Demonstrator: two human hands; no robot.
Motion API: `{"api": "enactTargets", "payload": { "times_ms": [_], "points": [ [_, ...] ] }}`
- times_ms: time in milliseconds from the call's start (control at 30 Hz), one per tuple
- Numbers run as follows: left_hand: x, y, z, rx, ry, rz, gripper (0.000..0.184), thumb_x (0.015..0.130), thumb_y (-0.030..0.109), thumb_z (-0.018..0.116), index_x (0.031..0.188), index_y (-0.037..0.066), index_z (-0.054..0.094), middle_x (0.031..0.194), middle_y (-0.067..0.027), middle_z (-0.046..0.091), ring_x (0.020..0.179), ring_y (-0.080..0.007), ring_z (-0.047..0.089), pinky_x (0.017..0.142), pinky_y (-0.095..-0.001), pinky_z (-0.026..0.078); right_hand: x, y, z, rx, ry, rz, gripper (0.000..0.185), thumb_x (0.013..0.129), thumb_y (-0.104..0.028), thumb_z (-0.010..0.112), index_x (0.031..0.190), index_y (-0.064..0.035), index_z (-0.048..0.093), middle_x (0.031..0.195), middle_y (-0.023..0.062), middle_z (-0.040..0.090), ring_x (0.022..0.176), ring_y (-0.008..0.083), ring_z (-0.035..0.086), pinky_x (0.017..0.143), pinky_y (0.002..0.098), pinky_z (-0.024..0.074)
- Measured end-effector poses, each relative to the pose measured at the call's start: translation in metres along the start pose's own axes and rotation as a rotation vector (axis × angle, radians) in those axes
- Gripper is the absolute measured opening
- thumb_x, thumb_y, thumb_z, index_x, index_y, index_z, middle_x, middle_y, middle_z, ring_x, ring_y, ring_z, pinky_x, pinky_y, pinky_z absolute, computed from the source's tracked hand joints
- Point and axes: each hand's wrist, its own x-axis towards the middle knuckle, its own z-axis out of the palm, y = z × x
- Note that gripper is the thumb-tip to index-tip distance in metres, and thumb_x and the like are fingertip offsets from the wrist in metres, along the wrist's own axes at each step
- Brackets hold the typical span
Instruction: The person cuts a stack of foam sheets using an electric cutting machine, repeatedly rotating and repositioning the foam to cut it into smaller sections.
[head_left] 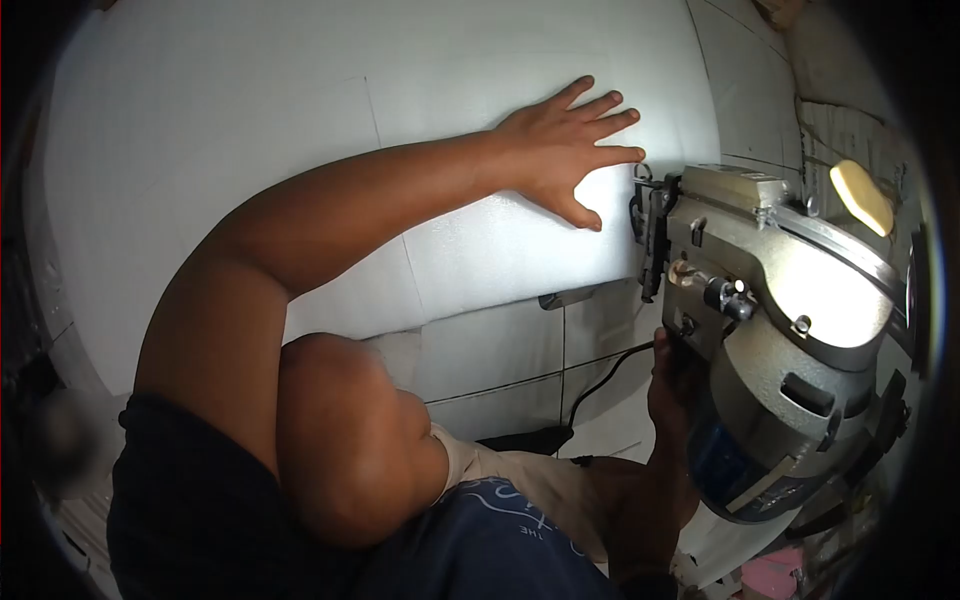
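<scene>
My left hand [560, 150] lies on a white, foam-like sheet [250, 120], palm down with its fingers spread. Close to its fingertips, at the sheet's right edge, stands an electric cutting machine [740, 230] with a silver metal body, a blue motor housing and a black toothed front part. No blade shows from this angle. My right hand [668, 385] is at the near side of the machine and seems to grip it. The machine's body hides most of those fingers.
A black cord [608, 378] runs across the pale tiled floor [490, 350] beside the machine. My bent knee [340, 440] is close to the sheet's near edge. A pink item [772, 575] lies at the lower right, and a pale yellow piece [862, 198] at the far right.
</scene>
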Motion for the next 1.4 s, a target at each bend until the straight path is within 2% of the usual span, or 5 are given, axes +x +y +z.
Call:
{"api": "enactTargets", "payload": {
  "times_ms": [333,633,767,1067,1400],
  "points": [
    [0.000,0.000,-0.005,-0.096,0.000,-0.046,0.099,0.073,0.065,0.069,0.151,0.013,0.037,0.158,-0.0170,0.030,0.150,-0.0326,0.019,0.124,-0.0514,0.012,0.001,0.031,0.015,0.146,0.117,-0.065,0.043,0.098,-0.029,0.065,0.125,0.0021,0.053,0.114,0.0110,0.062,0.105,0.0177,0.055,0.095,0.0337,0.0432],
    [-0.009,-0.040,-0.035,0.123,-0.003,-0.318,0.097,0.075,0.072,0.067,0.151,0.020,0.039,0.161,-0.0155,0.025,0.151,-0.0361,0.015,0.123,-0.0588,0.006,-0.008,0.011,0.014,0.492,-0.008,0.143,0.068,0.094,-0.040,0.068,0.143,0.0010,0.042,0.144,0.0205,0.047,0.136,0.0311,0.041,0.115,0.0423,0.0283],
    [-0.011,-0.038,-0.026,0.116,0.004,-0.323,0.098,0.075,0.074,0.065,0.151,0.019,0.039,0.161,-0.0148,0.025,0.151,-0.0360,0.014,0.122,-0.0595,0.005,-0.009,0.043,0.014,-0.230,0.030,-0.199,0.072,0.096,-0.037,0.066,0.149,0.0002,0.033,0.150,0.0223,0.041,0.142,0.0330,0.035,0.118,0.0436,0.0232],
    [-0.021,-0.022,-0.019,0.106,0.093,-0.308,0.093,0.075,0.071,0.067,0.148,0.017,0.045,0.158,-0.0157,0.032,0.149,-0.0364,0.020,0.122,-0.0590,0.009,-0.002,0.012,-0.005,-0.305,0.043,-0.231,0.065,0.097,-0.033,0.065,0.145,0.0015,0.039,0.143,0.0259,0.046,0.135,0.0388,0.043,0.112,0.0451,0.0329],
    [-0.028,-0.001,-0.015,0.133,0.111,-0.314,0.094,0.075,0.072,0.066,0.148,0.016,0.044,0.157,-0.0163,0.032,0.149,-0.0362,0.021,0.122,-0.0584,0.011,-0.002,0.000,0.007,0.374,-0.009,0.060,0.059,0.098,-0.034,0.062,0.142,0.0007,0.042,0.137,0.0266,0.051,0.127,0.0399,0.049,0.106,0.0446,0.0384]
  ]
}}
